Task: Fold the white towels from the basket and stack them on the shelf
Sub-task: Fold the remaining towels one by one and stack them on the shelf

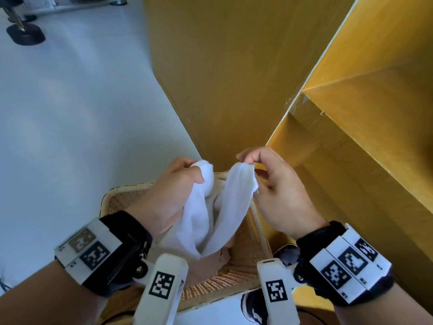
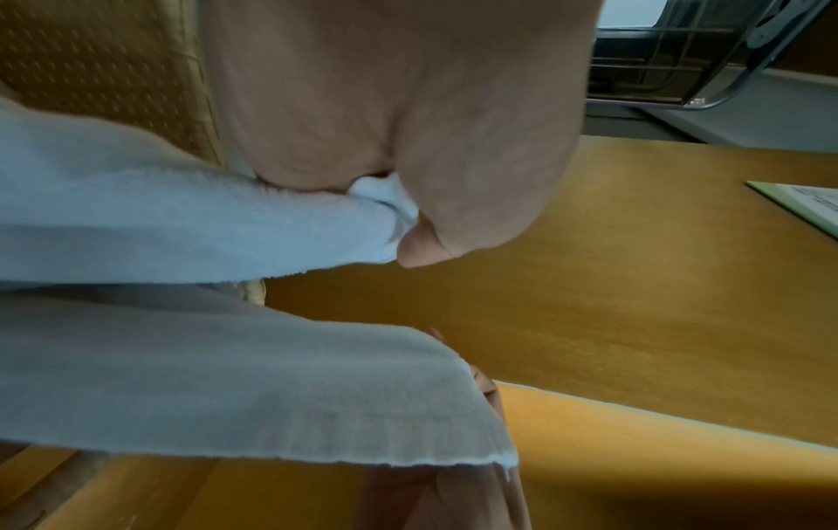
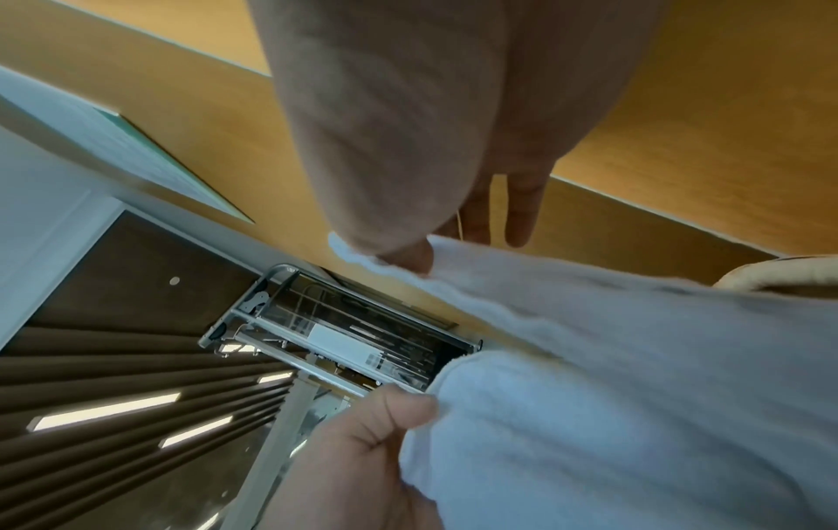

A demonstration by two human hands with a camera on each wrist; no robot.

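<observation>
Holding a white towel [image 1: 215, 214] above the basket [image 1: 236, 277], left hand [image 1: 171, 195] fingers bunch one end, right hand [image 1: 276, 191] pinches another

Indoor room resembling a test or demo space rather than a lived-in home: pale grey floor [image 1: 70, 109], yellow-wood shelf unit [image 1: 234, 66], woven basket [image 1: 246, 261], black equipment feet [image 1: 25, 34], metal-framed wire rack [image 3: 335, 333], slatted ceiling [image 3: 113, 394].
</observation>
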